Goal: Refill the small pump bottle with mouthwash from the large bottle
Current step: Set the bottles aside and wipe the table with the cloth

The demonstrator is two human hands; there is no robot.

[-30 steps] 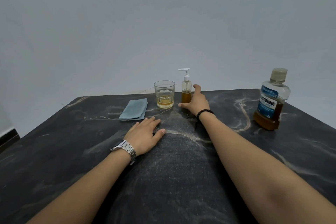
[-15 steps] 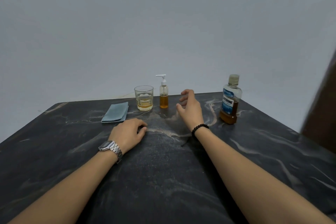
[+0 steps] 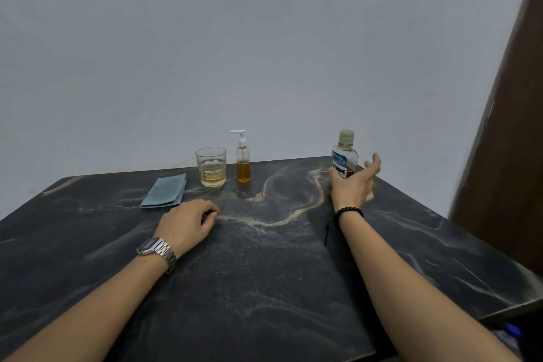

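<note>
Right grip [image 3: 354, 182] spread apart just before clear amber-filled large mouthwash bottle [image 3: 344, 156], readying a grasp; left grip [image 3: 188, 222] loosely curled, idle on worktop [image 3: 264, 288].

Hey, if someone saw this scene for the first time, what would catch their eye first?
Likely the right hand, open and reaching around the large Listerine mouthwash bottle at the far right of the dark marble table. Next, the small pump bottle of amber liquid beside a drinking glass at the far edge, centre.
</note>
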